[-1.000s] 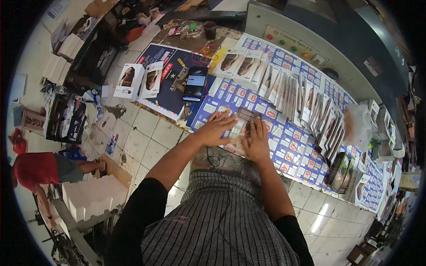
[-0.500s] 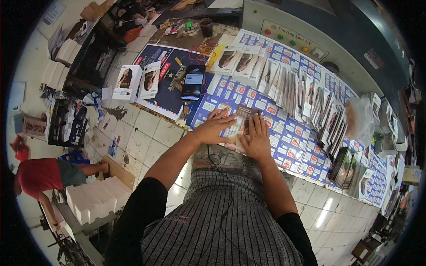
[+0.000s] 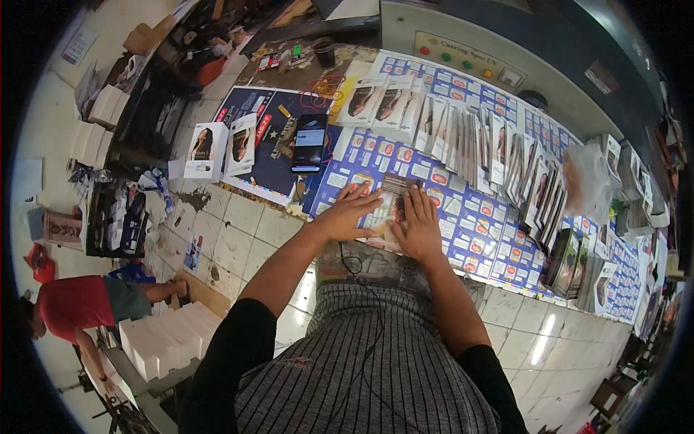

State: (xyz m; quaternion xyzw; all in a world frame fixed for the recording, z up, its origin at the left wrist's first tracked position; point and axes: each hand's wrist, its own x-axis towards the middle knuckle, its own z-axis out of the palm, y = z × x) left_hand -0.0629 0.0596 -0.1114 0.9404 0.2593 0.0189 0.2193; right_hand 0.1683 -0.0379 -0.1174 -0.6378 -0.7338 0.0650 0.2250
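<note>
A flat printed carton piece (image 3: pixel 395 186), brown at its far end with a picture below, lies on the blue printed sheet (image 3: pixel 473 246) in front of me. My left hand (image 3: pixel 351 215) rests on its left side, fingers stretched out and pointing right. Across its right side my right hand (image 3: pixel 418 223) lies flat, fingers pointing away from me. Both palms cover part of the piece. Left of the hands, a dark phone (image 3: pixel 309 145) with a lit screen lies on a dark printed poster (image 3: pixel 269 170).
White cartons (image 3: pixel 383 105) and a long row of cartons (image 3: pixel 470 145) stand beyond my hands. Two more boxes (image 3: pixel 206 150) are at the left. A plastic bag (image 3: pixel 587 181) lies to the right, a dark cup (image 3: pixel 324 54) farther back. Someone in a red shirt (image 3: pixel 76 304) bends beside paper stacks (image 3: pixel 170 340).
The whole view has shifted slightly. Both hands stay flat on the carton piece with hardly any movement. The person in red has an arm reaching down in both frames.
</note>
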